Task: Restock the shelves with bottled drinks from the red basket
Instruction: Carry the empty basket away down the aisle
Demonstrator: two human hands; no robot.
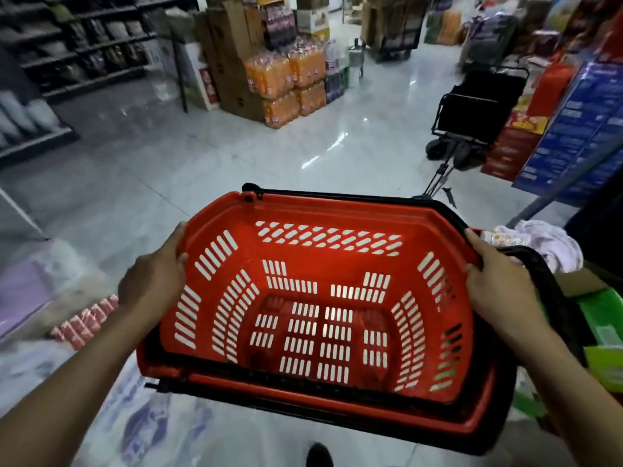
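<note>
The red basket, a slotted plastic shopping basket with black handles folded along its rim, is held level in front of me above the floor. Nothing lies inside it; the floor shows through its slots. My left hand grips its left rim and my right hand grips its right rim. Shrink-wrapped packs of orange bottled drinks are stacked on the floor far ahead, next to cardboard boxes. Dark shelves line the far left.
A black folding trolley stands at the right, beside stacked blue and red cartons. Wrapped packs lie on the floor at my lower left. Green boxes and a cloth bundle sit close at my right. Glossy tiled floor stretches ahead.
</note>
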